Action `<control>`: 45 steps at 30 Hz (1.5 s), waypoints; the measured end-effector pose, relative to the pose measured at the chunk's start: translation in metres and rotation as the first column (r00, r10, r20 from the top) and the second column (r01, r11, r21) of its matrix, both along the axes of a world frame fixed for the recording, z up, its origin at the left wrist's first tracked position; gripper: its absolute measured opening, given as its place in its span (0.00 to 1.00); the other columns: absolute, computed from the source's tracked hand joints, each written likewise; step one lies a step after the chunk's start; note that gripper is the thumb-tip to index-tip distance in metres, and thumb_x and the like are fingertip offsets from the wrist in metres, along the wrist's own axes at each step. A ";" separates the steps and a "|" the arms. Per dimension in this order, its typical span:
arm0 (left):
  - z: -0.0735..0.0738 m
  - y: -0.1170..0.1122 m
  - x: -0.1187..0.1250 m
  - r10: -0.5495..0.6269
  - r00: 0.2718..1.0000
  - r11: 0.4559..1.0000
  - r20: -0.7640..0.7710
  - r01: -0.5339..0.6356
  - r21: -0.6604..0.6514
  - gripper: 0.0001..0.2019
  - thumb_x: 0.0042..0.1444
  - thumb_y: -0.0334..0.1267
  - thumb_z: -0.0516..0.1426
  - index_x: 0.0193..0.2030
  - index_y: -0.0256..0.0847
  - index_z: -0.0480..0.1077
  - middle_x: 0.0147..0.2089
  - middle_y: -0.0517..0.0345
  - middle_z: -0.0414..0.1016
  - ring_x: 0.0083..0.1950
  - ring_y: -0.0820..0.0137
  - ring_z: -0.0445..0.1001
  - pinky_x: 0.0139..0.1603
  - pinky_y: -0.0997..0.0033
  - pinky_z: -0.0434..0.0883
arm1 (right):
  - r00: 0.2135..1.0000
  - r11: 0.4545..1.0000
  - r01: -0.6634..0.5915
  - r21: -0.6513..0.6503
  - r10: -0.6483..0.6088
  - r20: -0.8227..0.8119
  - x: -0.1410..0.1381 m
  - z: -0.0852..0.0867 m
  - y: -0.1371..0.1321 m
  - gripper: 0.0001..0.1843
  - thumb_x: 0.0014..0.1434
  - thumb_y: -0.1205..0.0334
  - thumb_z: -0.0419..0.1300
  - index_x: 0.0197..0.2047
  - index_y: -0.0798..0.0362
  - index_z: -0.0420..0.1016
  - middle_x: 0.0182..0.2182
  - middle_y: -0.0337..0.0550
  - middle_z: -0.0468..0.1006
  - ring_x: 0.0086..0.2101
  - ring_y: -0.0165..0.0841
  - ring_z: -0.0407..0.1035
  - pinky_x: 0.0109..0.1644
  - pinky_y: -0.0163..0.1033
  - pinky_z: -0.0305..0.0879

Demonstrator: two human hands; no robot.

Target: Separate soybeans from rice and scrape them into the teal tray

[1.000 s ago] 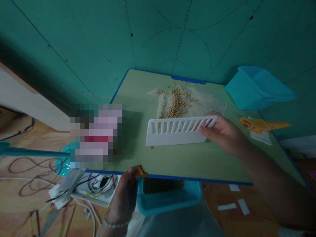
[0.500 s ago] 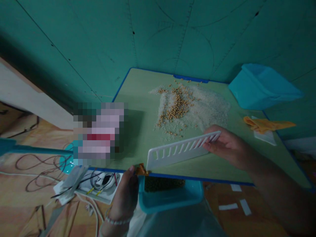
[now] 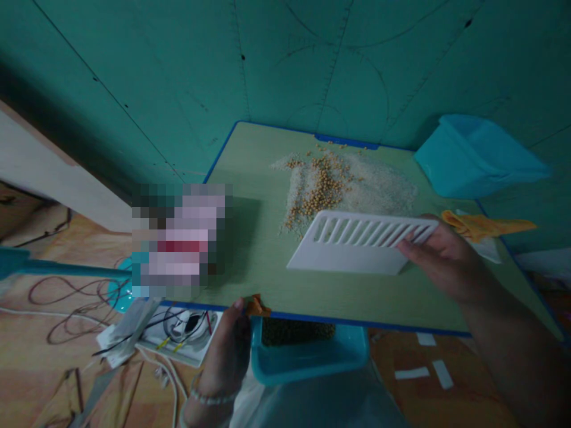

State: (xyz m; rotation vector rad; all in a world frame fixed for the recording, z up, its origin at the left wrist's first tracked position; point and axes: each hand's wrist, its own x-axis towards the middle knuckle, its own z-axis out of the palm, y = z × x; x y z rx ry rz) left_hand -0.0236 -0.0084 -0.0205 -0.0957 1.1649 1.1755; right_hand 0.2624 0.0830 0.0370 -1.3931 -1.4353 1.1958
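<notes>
My right hand (image 3: 439, 255) grips one end of a white slotted plastic panel (image 3: 357, 242), which hangs above the green table (image 3: 250, 249) just in front of a pile of white rice mixed with yellow beans (image 3: 330, 181). My left hand (image 3: 227, 351) is closed on the left rim of a teal tray (image 3: 307, 353) held below the table's front edge. The tray holds dark grains. A small orange scrap (image 3: 256, 306) sits at the edge by my left thumb.
A teal bin (image 3: 477, 157) stands at the table's far right, with an orange cloth (image 3: 486, 226) beside it. A pixelated box (image 3: 181, 241) sits at the left. Cables and a power strip (image 3: 178, 333) lie on the floor to the left. Teal wall behind.
The panel went down to the front edge over the tray, then rose and moved back right toward the pile. My left hand and the tray stayed put.
</notes>
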 end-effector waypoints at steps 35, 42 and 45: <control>-0.007 -0.004 -0.006 -0.084 0.996 0.994 0.020 0.082 0.068 0.08 0.43 0.43 0.60 0.24 0.41 0.73 0.14 0.60 0.74 0.14 0.66 0.71 0.14 0.70 0.67 | 0.978 0.991 0.074 -0.114 -0.095 -0.187 -0.001 -0.016 0.009 0.18 0.49 0.58 0.64 0.43 0.46 0.68 0.38 0.39 0.78 0.40 0.37 0.71 0.49 0.46 0.64; -0.008 -0.002 -0.006 -0.102 0.995 0.990 0.004 0.101 0.098 0.09 0.42 0.44 0.61 0.28 0.42 0.75 0.17 0.60 0.76 0.14 0.67 0.70 0.14 0.71 0.67 | 0.977 0.991 0.045 -0.124 -0.069 -0.203 -0.007 -0.016 0.006 0.17 0.50 0.59 0.63 0.44 0.46 0.66 0.38 0.38 0.77 0.40 0.36 0.70 0.48 0.44 0.63; -0.007 -0.002 -0.005 -0.090 0.996 0.989 -0.017 0.091 0.115 0.08 0.41 0.44 0.62 0.23 0.42 0.73 0.13 0.62 0.73 0.13 0.67 0.70 0.13 0.72 0.66 | 0.977 0.990 0.003 -0.139 -0.033 -0.212 -0.009 -0.016 0.003 0.17 0.51 0.59 0.62 0.45 0.46 0.67 0.39 0.37 0.77 0.41 0.34 0.69 0.47 0.41 0.62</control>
